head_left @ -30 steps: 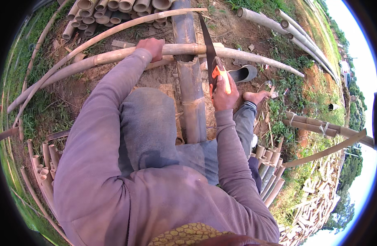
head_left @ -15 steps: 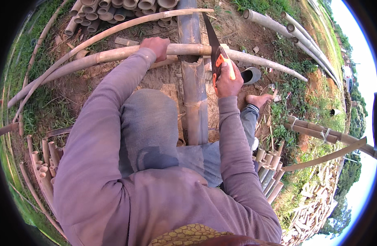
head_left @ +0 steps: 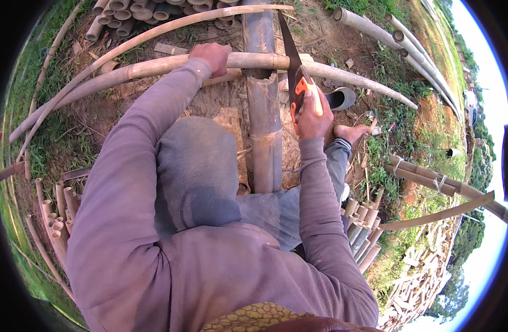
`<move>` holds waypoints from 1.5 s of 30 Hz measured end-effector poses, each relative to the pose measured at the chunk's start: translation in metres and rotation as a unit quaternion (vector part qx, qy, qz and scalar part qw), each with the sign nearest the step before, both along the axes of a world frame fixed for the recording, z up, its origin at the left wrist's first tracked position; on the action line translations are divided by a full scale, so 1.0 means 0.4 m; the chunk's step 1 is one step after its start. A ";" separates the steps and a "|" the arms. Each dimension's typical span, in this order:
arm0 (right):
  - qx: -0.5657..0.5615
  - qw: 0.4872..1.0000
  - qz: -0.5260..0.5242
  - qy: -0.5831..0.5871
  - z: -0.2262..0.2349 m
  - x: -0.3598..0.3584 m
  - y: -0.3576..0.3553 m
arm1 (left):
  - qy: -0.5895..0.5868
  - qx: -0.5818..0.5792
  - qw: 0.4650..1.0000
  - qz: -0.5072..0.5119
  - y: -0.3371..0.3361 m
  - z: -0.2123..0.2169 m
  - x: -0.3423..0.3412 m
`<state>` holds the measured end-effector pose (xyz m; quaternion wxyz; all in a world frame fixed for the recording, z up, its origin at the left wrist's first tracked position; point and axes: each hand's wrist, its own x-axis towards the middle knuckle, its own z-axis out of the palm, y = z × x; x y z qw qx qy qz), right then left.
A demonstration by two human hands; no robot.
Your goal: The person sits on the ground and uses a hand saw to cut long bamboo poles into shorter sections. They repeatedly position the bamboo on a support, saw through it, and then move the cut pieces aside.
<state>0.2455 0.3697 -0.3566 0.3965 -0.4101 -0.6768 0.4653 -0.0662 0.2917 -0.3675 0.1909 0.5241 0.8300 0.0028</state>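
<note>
My left hand (head_left: pixel 212 57) is wrapped around a long bamboo pole (head_left: pixel 160 67) that lies crosswise over a thicker, darker bamboo trunk (head_left: pixel 263 119). In my right hand (head_left: pixel 314 117) is a hand saw (head_left: pixel 290 50), gripped by its orange and black handle. The saw blade points away from me and crosses the pole just right of the trunk. Whether its teeth sit in a cut, I cannot tell. Beyond the pole, a split bamboo strip (head_left: pixel 171 25) curves across to the far end of the trunk.
Cut bamboo tubes (head_left: pixel 121 15) are piled at the far left, with long poles (head_left: pixel 370 29) at the far right. Short pieces stand bundled by my left (head_left: pixel 57 221) and right (head_left: pixel 366 235) sides. A grey cup-like object (head_left: pixel 341 99) lies near my bare foot (head_left: pixel 352 133).
My right hand and the saw have moved slightly toward me and to the right. The left hand keeps its hold on the pole; the whole view has shifted a little.
</note>
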 end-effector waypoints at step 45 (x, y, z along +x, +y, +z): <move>-0.054 0.998 0.015 0.017 0.040 0.319 -0.357 | 0.016 -0.005 1.000 0.019 -0.026 0.007 -0.025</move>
